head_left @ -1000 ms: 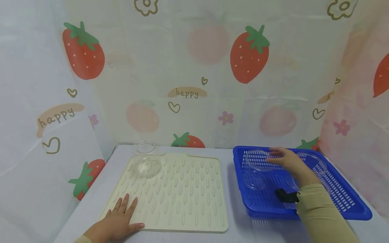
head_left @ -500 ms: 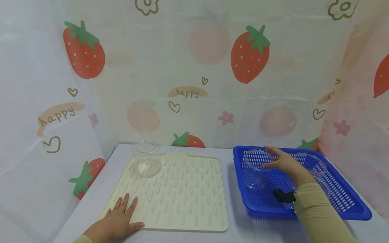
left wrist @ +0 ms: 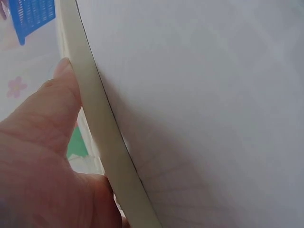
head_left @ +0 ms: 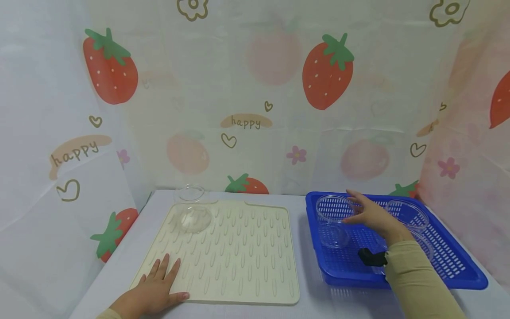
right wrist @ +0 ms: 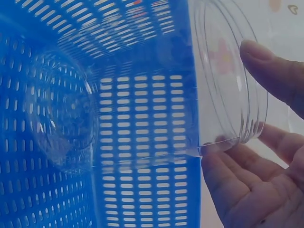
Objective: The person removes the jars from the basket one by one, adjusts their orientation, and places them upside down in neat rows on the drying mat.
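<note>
A clear plastic jar (head_left: 334, 236) stands at the left end of the blue basket (head_left: 338, 272). My right hand (head_left: 372, 217) reaches over the basket, thumb and fingers spread about the right side of its round rim. In the right wrist view the thumb lies at the rim of the clear jar (right wrist: 61, 118), and the fingers curl around its other side, partly seen through the plastic. My left hand (head_left: 151, 288) rests on the near left corner of the cream ridged mat (head_left: 239, 266), fingers straight and spread. Its thumb (left wrist: 59, 90) lies along the mat's edge in the left wrist view.
Another clear jar (head_left: 195, 219) stands at the mat's far left corner. More clear jars (head_left: 408, 215) are in the basket's right part, partly behind my right arm. A strawberry-print curtain (head_left: 255, 88) closes off the back and sides of the white table.
My right hand has shifted slightly left, and its thumb and fingers have spread wider. The jar's rim has moved a little left. My left hand has stayed in place.
</note>
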`<act>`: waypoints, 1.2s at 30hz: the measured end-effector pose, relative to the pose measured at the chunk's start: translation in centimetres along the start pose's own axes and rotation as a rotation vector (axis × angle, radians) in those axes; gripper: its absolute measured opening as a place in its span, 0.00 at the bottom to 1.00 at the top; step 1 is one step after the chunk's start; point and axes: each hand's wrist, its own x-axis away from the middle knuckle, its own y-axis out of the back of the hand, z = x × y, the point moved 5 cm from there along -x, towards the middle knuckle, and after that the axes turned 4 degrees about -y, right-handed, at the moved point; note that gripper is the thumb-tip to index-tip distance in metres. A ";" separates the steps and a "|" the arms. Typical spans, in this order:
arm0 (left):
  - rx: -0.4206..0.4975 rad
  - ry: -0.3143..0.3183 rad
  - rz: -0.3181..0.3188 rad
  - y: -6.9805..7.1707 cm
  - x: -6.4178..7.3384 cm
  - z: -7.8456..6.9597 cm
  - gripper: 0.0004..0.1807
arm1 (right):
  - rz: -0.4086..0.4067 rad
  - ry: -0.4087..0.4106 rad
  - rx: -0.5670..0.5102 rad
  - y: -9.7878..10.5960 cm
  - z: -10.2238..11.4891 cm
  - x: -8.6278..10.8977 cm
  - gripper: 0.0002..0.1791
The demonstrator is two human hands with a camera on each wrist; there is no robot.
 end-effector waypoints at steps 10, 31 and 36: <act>0.008 -0.004 -0.009 0.0 0.1 0.0 0.55 | 0.035 0.004 0.031 -0.3 -0.1 -0.2 0.52; 0.007 0.000 -0.007 -0.3 -0.3 0.4 0.56 | 0.005 -0.179 0.143 -1.2 -1.5 -1.4 0.47; 0.004 0.006 -0.002 -0.4 -0.4 0.5 0.56 | 0.000 -0.178 0.123 -1.3 -1.4 -1.4 0.52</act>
